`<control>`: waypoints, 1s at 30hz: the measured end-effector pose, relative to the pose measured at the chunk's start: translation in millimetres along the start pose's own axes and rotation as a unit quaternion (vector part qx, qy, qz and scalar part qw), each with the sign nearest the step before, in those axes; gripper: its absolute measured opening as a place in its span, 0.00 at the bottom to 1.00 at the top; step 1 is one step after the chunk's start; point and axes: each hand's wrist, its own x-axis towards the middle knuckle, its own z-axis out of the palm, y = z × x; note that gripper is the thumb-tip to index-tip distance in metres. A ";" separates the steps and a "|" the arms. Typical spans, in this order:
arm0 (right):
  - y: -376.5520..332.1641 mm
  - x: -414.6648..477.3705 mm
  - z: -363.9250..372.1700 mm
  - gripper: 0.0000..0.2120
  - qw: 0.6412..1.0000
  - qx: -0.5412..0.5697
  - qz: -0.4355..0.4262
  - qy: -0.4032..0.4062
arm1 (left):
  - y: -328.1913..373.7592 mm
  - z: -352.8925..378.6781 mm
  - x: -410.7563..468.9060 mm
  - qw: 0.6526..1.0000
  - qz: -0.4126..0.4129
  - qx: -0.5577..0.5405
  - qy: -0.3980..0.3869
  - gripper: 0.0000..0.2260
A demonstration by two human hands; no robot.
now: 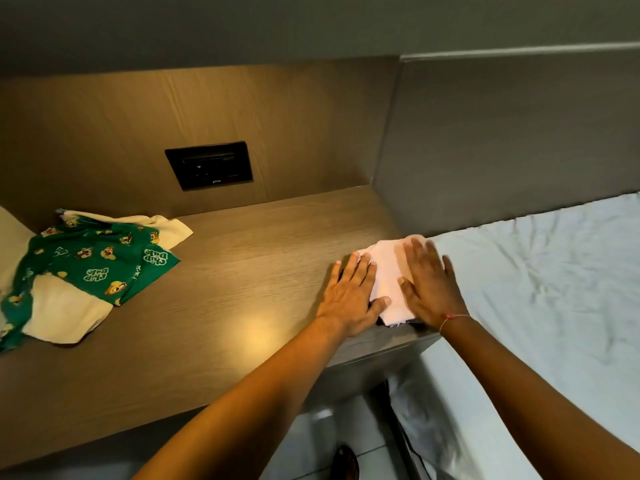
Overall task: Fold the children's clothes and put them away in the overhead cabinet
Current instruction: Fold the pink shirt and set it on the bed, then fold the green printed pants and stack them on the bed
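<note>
A small folded pale pink garment (389, 275) lies at the right end of the wooden desk (242, 271), near its front corner. My left hand (349, 296) lies flat on the garment's left side, fingers straight, thumb on the cloth. On its right side my right hand (431, 285) presses down flat with spread fingers; it is slightly blurred. A dark edge of fabric shows under the pink cloth at the front. An unfolded green and cream cartoon-print garment (86, 271) lies spread at the desk's left end.
A black socket panel (209, 169) sits in the wooden back wall. A bed with a pale sheet (536, 289) adjoins the desk on the right, below a grey padded headboard (502, 140). Tiled floor (311, 441) shows below the desk's front edge.
</note>
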 end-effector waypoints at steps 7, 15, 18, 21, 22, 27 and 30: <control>4.1 1.5 10.0 0.30 0.995 -0.012 0.006 -0.097 | -5.7 -5.4 0.5 0.998 -0.021 0.007 -0.050 0.34; -96.1 28.5 -30.4 0.27 0.990 0.100 -0.046 0.083 | -114.2 -28.9 -77.3 0.986 -0.157 -0.010 0.055 0.33; -168.0 54.8 -25.7 0.28 0.985 0.127 -0.116 0.033 | -181.3 -46.8 -132.3 0.965 -0.245 -0.004 0.096 0.32; -249.0 77.7 -13.6 0.30 0.974 0.125 -0.184 -0.035 | -240.5 -64.7 -188.9 0.933 -0.338 0.039 0.113 0.32; -277.6 83.3 -9.9 0.31 0.969 0.125 -0.207 -0.054 | -258.2 -71.0 -206.2 0.924 -0.363 0.052 0.110 0.32; -393.3 96.8 6.3 0.31 0.935 0.070 -0.332 -0.103 | -309.7 -87.7 -260.1 0.917 -0.387 0.077 0.061 0.31; -426.9 98.6 20.5 0.31 0.917 0.005 -0.373 -0.143 | -315.9 -80.6 -274.0 0.926 -0.372 0.068 0.006 0.32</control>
